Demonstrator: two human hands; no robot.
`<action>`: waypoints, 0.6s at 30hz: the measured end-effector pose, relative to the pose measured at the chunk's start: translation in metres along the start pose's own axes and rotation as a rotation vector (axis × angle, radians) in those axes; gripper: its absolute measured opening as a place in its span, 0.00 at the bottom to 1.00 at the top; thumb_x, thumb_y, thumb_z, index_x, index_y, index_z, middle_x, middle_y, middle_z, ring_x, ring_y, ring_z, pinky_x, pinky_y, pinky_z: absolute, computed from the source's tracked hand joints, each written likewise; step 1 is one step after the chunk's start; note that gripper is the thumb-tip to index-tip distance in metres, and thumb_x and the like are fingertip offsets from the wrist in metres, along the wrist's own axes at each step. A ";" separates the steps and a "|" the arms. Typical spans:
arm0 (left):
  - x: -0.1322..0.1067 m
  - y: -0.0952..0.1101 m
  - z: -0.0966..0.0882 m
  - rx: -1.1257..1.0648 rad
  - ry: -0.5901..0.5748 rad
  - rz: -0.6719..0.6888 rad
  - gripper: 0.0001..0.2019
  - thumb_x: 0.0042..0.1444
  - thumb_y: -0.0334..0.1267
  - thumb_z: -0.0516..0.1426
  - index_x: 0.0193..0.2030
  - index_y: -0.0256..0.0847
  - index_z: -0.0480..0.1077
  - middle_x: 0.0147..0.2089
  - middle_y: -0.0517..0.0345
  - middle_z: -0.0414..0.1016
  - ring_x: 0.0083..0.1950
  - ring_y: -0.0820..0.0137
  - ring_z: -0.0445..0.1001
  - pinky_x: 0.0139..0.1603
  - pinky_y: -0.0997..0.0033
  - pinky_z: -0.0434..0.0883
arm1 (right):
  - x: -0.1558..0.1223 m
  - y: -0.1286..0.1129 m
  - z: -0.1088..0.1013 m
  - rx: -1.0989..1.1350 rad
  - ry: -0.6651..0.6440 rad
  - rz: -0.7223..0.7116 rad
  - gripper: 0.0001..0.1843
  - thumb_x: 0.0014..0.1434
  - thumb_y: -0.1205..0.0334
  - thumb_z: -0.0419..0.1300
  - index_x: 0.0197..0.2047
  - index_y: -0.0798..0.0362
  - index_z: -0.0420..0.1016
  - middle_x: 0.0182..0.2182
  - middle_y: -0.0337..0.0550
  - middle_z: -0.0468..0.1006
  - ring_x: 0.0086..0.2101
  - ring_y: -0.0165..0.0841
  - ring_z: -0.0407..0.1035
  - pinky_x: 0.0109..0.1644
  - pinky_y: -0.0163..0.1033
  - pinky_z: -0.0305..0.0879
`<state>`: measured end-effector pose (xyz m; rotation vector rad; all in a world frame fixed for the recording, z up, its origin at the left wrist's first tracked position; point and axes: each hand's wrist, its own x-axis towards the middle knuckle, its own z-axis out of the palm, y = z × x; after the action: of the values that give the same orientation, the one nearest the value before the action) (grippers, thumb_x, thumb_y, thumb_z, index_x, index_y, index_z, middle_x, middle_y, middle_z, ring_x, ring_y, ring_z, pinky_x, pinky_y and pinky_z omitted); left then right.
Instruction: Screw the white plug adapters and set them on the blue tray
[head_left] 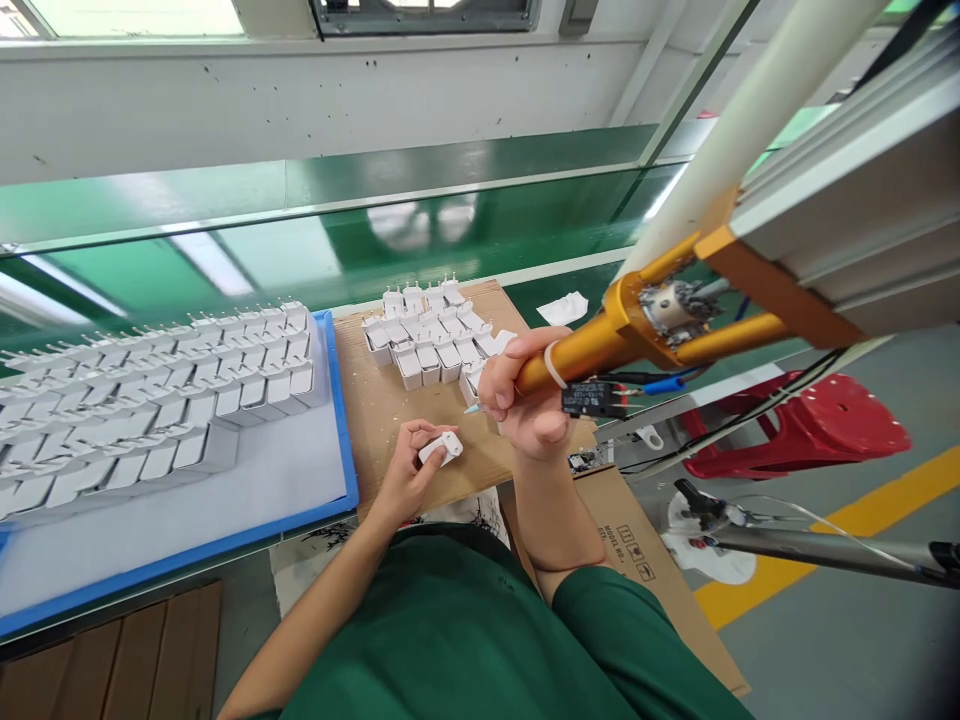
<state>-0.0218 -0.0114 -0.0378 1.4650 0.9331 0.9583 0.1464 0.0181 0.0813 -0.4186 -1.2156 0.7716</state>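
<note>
My left hand [412,460] is closed round a small white plug charger [442,448], low over the brown board [375,400]. Ahead of it, my right hand [525,392] wraps round the front end of a gold-coloured cylindrical tool [585,350], which hangs from an overhead arm. A white tie circles the tool, and a small black switch [595,399] with wires sits beneath it. Just left of my right fingers a light-blue tip [472,409] shows; whether it belongs to the tool I cannot tell. Several white chargers [431,335] stand in rows on the board, some partly hidden by my right hand.
On the left, a blue-rimmed tray [346,420] holds rows of white chargers [247,380] with pins up. A green conveyor belt [300,250] runs behind. A white scrap [562,309] lies near the tool. A red stool [825,425] and a cardboard box [637,550] stand right.
</note>
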 end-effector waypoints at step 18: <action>-0.035 0.018 -0.090 0.686 0.562 0.210 0.15 0.63 0.42 0.61 0.56 0.46 0.74 0.55 0.48 0.81 0.41 0.64 0.82 0.46 0.61 0.80 | 0.012 -0.003 0.003 -0.028 0.078 -0.108 0.26 0.50 0.34 0.68 0.42 0.46 0.77 0.17 0.27 0.63 0.12 0.25 0.48 0.13 0.33 0.48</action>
<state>-0.1178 -0.0133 -0.0153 1.9274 1.6581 1.3184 0.1460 0.0250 0.0925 -0.3988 -1.1676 0.6411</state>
